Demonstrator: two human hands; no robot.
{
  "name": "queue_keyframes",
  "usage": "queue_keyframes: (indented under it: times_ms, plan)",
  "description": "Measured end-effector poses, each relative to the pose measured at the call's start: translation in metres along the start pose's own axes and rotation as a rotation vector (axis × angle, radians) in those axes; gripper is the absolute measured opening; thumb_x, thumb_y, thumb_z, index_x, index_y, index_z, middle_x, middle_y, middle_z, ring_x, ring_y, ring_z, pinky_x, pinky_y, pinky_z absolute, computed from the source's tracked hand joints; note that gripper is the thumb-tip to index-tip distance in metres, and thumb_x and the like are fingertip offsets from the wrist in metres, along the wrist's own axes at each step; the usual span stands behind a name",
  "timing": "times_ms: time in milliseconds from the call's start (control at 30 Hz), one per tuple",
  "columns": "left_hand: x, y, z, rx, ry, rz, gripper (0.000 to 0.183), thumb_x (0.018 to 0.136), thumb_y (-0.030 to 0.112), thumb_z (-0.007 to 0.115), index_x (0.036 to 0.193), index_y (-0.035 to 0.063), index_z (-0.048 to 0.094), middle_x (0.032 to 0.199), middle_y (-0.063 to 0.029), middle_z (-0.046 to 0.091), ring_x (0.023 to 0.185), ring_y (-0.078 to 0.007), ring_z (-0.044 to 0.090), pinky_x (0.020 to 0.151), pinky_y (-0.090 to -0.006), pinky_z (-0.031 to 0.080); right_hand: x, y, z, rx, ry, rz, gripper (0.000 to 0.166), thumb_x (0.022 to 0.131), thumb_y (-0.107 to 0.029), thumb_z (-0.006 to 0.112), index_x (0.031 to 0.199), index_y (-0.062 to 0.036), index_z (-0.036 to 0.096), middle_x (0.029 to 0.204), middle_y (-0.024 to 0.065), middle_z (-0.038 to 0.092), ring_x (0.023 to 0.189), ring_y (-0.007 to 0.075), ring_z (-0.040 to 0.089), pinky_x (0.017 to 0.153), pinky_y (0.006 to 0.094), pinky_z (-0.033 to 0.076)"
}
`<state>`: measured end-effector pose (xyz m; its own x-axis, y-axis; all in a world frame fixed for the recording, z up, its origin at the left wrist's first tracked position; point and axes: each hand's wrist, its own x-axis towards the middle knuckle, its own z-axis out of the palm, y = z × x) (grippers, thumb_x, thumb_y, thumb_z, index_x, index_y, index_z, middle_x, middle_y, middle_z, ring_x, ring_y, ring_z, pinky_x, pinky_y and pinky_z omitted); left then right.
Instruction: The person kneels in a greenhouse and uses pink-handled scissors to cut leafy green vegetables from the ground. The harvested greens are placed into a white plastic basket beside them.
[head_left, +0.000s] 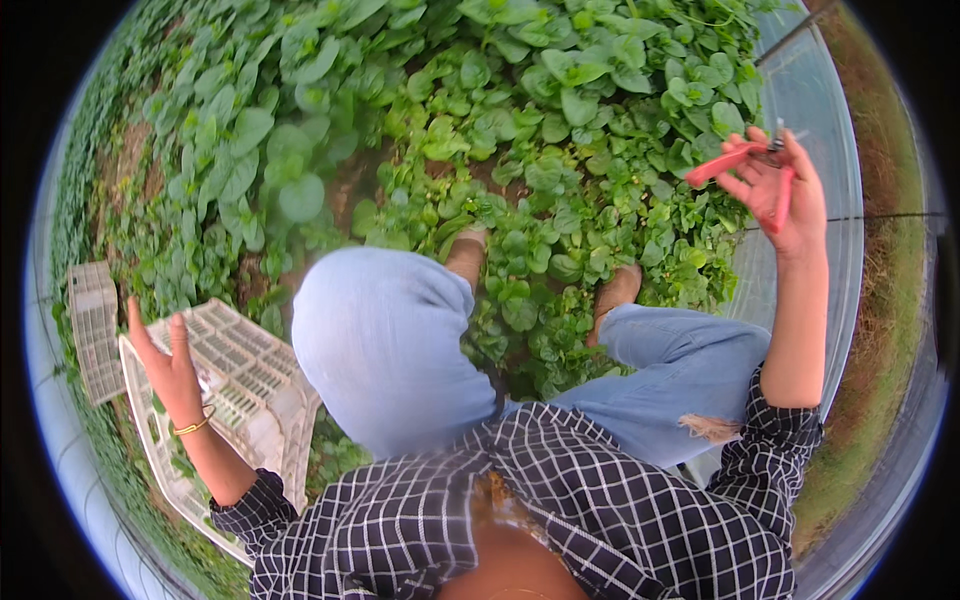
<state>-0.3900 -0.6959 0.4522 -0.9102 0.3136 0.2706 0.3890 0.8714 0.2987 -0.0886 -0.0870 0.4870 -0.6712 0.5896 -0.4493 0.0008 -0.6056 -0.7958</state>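
My right hand (780, 187) is raised at the upper right, palm up, holding red-handled pruning snips (726, 163) with the handles spread apart. My left hand (169, 367) is at the left, fingers apart and holding nothing, over or beside a pale slatted plastic crate (255, 360); whether it touches the rim I cannot tell. A few green leaves show inside that crate. Low, broad-leaved green plants (525, 180) grow thickly before me and around my feet.
A second plastic crate (96, 330) stands among the plants at the far left. Clear plastic sheeting (810, 150) forms a wall close on the right, with dry grass (885, 247) beyond it. Patches of bare soil (356, 187) show between the plants. My bent knees are in front of me.
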Motion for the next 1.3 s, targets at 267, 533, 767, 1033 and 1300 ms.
queue_keyframes:
  times_ms: [267,533,767,1033,1300]
  plan:
    - [0.099,0.199,0.122,-0.418,-0.479,0.364,0.048,0.086,0.012,0.064,0.13,0.0025,0.05,0.13,-0.0149,0.054,0.122,-0.0259,0.049,0.102,-0.034,0.038,0.031,0.02,0.001,-0.213,0.098,0.252,0.029,0.089,-0.031,0.061,0.101,-0.0062,0.053,0.099,0.0163,0.061,0.092,0.0305,0.062,0.08,0.0521,0.052]
    - [0.116,0.426,0.347,-0.203,-0.506,1.113,0.083,0.07,0.031,0.078,0.14,0.012,0.036,0.139,-0.0134,0.043,0.131,-0.0342,0.037,0.109,-0.0445,0.03,0.115,0.085,-0.041,-0.352,0.158,0.479,0.034,0.092,-0.033,0.057,0.108,-0.0032,0.052,0.097,0.0142,0.063,0.085,0.0246,0.063,0.074,0.044,0.055]
    - [0.131,0.396,0.459,-0.36,-0.331,0.773,0.018,0.072,0.023,0.074,0.085,0.0122,0.071,0.086,-0.0052,0.057,0.091,-0.0263,0.054,0.086,-0.0418,0.041,0.18,0.11,-0.055,-0.485,-0.002,0.467,0.038,0.094,-0.039,0.052,0.107,-0.0034,0.05,0.09,0.0113,0.062,0.077,0.0213,0.063,0.066,0.0363,0.052]
    - [0.114,0.336,0.485,-0.904,-0.749,0.164,0.02,0.078,0.014,0.072,0.095,0.0039,0.07,0.089,-0.0065,0.059,0.086,-0.0209,0.054,0.079,-0.0311,0.045,0.262,0.137,-0.043,-0.5,-0.353,0.793,0.047,0.093,-0.045,0.049,0.099,0.0011,0.054,0.082,0.0165,0.065,0.071,0.0262,0.066,0.062,0.0382,0.055]
    - [0.118,0.349,0.471,-0.718,-0.626,0.454,0.021,0.075,0.009,0.072,0.095,0.0047,0.07,0.089,-0.0051,0.059,0.094,-0.0231,0.052,0.082,-0.032,0.043,0.294,0.174,-0.048,-0.192,-0.386,0.916,0.047,0.093,-0.045,0.048,0.098,0.0013,0.056,0.084,0.0176,0.065,0.072,0.0283,0.066,0.063,0.0408,0.054]
